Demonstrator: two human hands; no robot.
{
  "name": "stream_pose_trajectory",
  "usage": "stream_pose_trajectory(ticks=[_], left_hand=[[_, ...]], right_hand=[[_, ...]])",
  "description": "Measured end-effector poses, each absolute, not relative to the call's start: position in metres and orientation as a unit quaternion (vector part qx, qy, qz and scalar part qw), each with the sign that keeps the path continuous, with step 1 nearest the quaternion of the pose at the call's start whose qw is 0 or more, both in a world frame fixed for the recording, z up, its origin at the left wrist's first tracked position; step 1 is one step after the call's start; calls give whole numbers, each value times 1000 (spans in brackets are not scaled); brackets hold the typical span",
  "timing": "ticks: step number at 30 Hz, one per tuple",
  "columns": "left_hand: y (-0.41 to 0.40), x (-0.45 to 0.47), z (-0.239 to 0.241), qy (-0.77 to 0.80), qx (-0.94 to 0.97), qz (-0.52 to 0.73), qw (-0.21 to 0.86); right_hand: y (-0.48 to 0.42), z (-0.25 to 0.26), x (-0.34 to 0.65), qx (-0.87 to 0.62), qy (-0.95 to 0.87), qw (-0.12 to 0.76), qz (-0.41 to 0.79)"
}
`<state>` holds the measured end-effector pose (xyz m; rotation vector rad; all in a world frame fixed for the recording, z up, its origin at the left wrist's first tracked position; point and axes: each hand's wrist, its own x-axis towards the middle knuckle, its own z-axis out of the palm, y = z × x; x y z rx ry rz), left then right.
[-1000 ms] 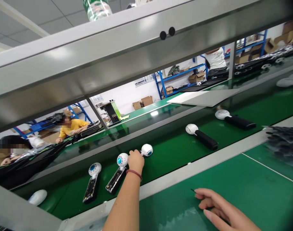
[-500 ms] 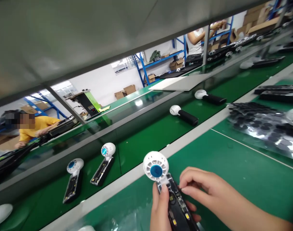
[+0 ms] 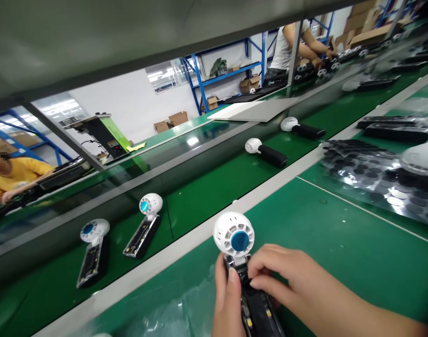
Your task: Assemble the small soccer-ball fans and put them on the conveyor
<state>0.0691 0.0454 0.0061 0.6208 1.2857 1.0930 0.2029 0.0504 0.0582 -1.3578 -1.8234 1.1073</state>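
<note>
A handheld device with a round, vented white head and a blue disc in its middle (image 3: 239, 241) is in my left hand (image 3: 228, 299). My left fingers and thumb wrap round its black handle (image 3: 261, 316), whose face shows a circuit board and small yellow-white parts. My right hand (image 3: 284, 271) is closed in a pinch over the upper handle, just below the head. At its fingertips is a dark round spot; whether the fingers hold a small piece there I cannot tell.
Several similar devices (image 3: 151, 204) lie on the green conveyor belt (image 3: 196, 196) beyond the pale edge strip. At right lies a clear sheet of black discs (image 3: 372, 175), beside more devices (image 3: 396, 133). Overhead hangs a grey panel (image 3: 112, 42). Two people work beyond the belt.
My right hand has moved left, from beside the device onto its upper handle. The device head has turned slightly to the right. The view has shifted, and the far person's arms are lower.
</note>
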Motion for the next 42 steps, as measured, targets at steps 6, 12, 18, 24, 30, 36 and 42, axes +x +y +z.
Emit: stream_pose_trajectory(ticks=[6,12,18,24,30,36,42], left_hand=[[44,69,6,557,298,473,614],[44,68,4,557,293,473,616],[43,71,16,575,305,450,612],[41,75,31,593,311,424,610],[39,74,29,602,323,407,605],[41,72,28,590,296,424,620],[45,68,22,537,208,481,661]], right_hand=[[49,56,205,-501,-697,306,411],[46,53,203,-507,-695,298,415],[46,50,202,-499,-713,295,394],[44,51,204,-486,-736,285,374],[45,55,201,-479,-779,277,295],[41,52,198,-468,-780,319,266],[41,55,198,-471,-796,258,279]])
